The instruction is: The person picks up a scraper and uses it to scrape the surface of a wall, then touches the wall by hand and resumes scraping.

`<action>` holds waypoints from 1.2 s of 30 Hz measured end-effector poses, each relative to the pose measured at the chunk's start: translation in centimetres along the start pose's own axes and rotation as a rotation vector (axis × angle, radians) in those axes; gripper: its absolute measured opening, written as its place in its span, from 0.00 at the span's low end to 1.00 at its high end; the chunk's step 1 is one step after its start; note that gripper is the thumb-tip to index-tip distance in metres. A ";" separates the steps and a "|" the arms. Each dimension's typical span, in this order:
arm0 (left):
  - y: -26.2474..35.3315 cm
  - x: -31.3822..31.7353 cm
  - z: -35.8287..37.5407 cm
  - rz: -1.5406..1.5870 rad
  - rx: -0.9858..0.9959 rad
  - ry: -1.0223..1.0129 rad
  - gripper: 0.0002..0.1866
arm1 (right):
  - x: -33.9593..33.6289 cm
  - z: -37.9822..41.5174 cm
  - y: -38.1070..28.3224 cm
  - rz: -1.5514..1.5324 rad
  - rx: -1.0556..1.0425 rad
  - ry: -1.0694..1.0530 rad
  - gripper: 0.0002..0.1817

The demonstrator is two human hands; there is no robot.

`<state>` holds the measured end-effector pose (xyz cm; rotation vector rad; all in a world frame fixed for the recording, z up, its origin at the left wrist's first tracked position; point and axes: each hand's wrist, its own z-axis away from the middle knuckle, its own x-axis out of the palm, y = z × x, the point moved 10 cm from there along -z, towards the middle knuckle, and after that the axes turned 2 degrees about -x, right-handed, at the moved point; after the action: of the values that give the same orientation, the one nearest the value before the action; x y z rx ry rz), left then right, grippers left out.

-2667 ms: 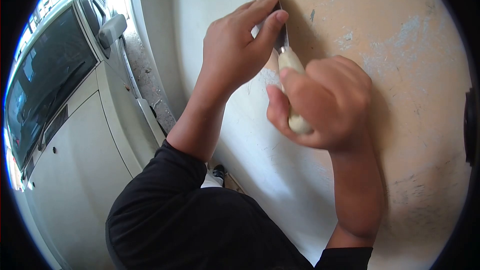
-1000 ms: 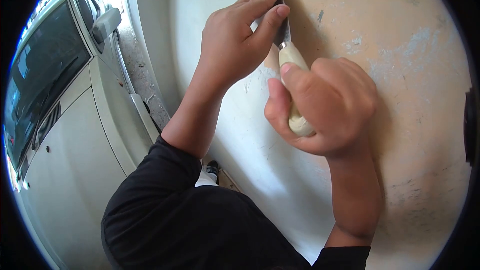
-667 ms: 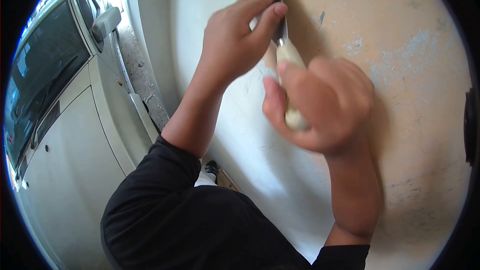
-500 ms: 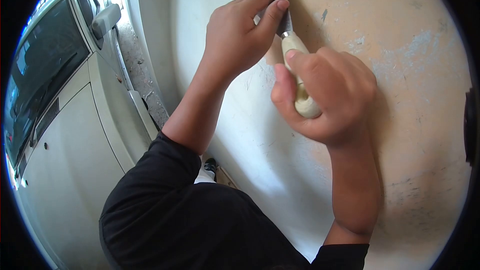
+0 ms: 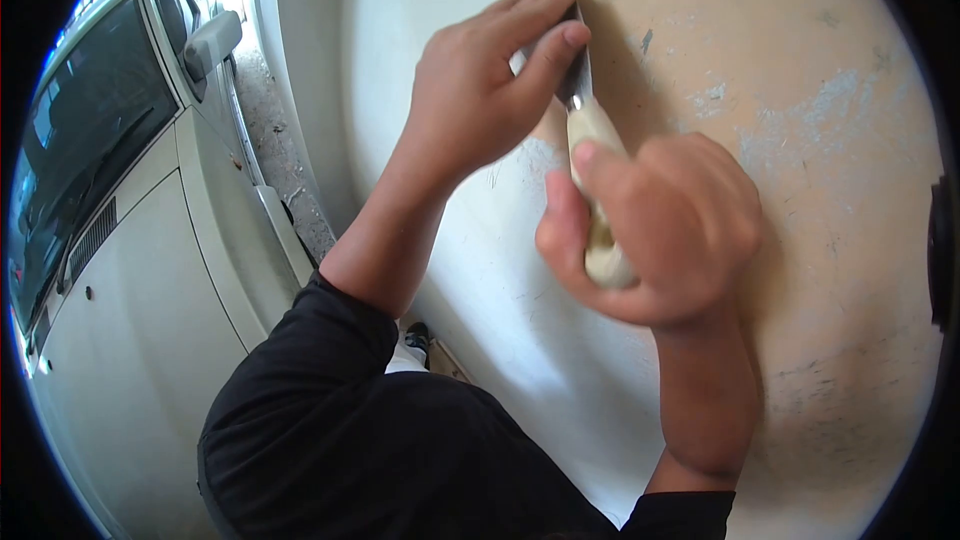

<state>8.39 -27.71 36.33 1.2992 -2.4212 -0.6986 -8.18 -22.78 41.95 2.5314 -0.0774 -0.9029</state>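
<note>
Apparently scraping, the right hand (image 5: 672,225) is drawing the gripped scraper (image 5: 594,126) down the wall (image 5: 810,230), the open left hand (image 5: 472,85) pressing its blade.

Parking spot beside a building, carport-like; exact type unclear. Car (image 5: 140,280) at 9 o'clock, close to a worn wall (image 5: 830,210) with patchy paint at 3 o'clock. Gritty ground strip (image 5: 275,125) at 10 o'clock, bright daylight between 10 and 11 o'clock.
</note>
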 end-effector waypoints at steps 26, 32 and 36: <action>0.6 0.0 0.5 -0.023 0.038 0.015 0.21 | 0.3 0.1 -0.1 0.071 -0.019 0.063 0.12; 0.9 -0.1 0.2 -0.044 0.078 0.026 0.21 | 0.4 0.0 0.0 -0.034 -0.004 -0.016 0.11; 0.3 -0.2 0.5 -0.032 0.034 0.048 0.21 | 0.6 0.0 0.7 -0.050 0.016 -0.001 0.11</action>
<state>8.08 -27.24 36.10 1.3545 -2.3888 -0.6300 -7.60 -23.54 41.92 2.5577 -0.0213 -0.9264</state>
